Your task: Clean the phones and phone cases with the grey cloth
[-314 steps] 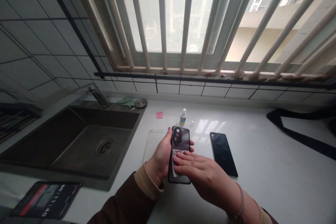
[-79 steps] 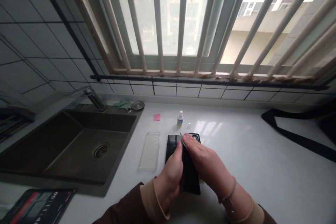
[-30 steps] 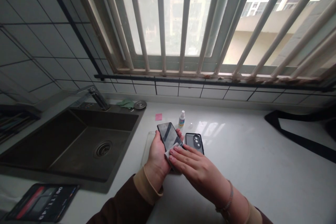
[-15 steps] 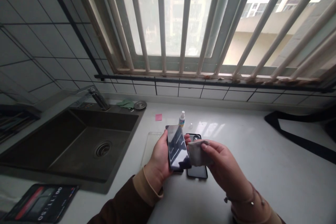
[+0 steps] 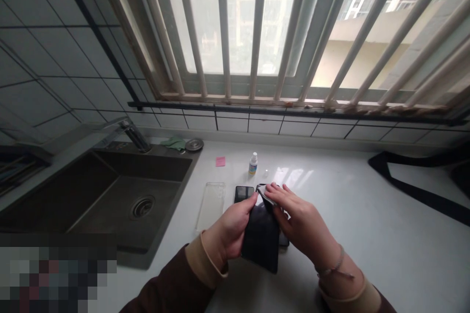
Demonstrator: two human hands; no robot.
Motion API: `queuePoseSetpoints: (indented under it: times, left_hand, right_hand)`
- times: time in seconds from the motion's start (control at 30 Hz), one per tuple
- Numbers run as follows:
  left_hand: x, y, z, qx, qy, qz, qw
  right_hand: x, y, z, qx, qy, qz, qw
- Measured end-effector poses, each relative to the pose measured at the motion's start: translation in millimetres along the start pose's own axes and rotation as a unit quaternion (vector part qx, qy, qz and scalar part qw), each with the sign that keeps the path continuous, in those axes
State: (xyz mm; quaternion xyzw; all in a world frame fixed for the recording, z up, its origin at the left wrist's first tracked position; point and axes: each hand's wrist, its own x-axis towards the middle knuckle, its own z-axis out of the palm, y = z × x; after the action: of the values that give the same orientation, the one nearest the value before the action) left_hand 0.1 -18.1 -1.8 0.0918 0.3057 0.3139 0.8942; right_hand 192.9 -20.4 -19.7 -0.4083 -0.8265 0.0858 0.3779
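My left hand point(image 5: 229, 232) is closed round the left edge of a black phone point(image 5: 261, 242), held tilted just above the white counter point(image 5: 367, 244). My right hand point(image 5: 297, 222) rests over the phone's top right and pinches a small grey wiping cloth point(image 5: 265, 194) against its upper end. A second dark phone point(image 5: 244, 193) lies flat on the counter just beyond my left fingers. A dark edge point(image 5: 284, 242) shows under my right hand; I cannot make out what it is.
A clear phone case point(image 5: 211, 204) lies left of the hands. Behind them stand a small white dropper bottle point(image 5: 252, 163) and a pink note point(image 5: 220, 161). A dark sink point(image 5: 121, 190) with a faucet point(image 5: 132, 134) fills the left. A black strap point(image 5: 414, 186) crosses the right.
Half a second ago my right hand held the cloth lifted off, beside a glossy phone in my left hand. Now the cloth is pressed on the top of the held dark phone.
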Motion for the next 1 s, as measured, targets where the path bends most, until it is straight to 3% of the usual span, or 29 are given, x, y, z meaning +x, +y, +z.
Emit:
queuePoseSetpoints:
  times: [0.13, 0.3, 0.5, 0.7, 0.83, 0.93, 1.0]
  left_hand:
    - [5, 4, -1.7, -0.035, 0.018, 0.011, 0.999]
    - [7, 11, -6.8, -0.042, 0.037, 0.002, 0.998]
    - [5, 16, -8.4, -0.077, 0.000, -0.030, 0.997]
    - [3, 20, -8.6, -0.043, 0.042, -0.014, 0.998]
    - [1, 22, -4.8, -0.032, 0.052, 0.022, 0.998]
    - [0, 21, -4.8, -0.011, 0.019, -0.018, 1.000]
    - [-2, 19, -5.9, 0.013, -0.011, -0.052, 0.999]
  right_hand:
    - [-1, -4, 1, 0.032, -0.071, -0.054, 0.995]
    - [1, -17, -8, 0.121, -0.135, -0.075, 0.981]
    - [7, -28, -22, 0.185, -0.200, -0.106, 0.956]
    - [12, -38, -35, 0.243, -0.248, -0.099, 0.933]
    - [14, -40, -45, 0.313, -0.285, -0.089, 0.901]
    - [10, -31, -42, 0.370, -0.250, -0.005, 0.895]
    - [6, -20, -36, 0.381, -0.119, 0.133, 0.907]
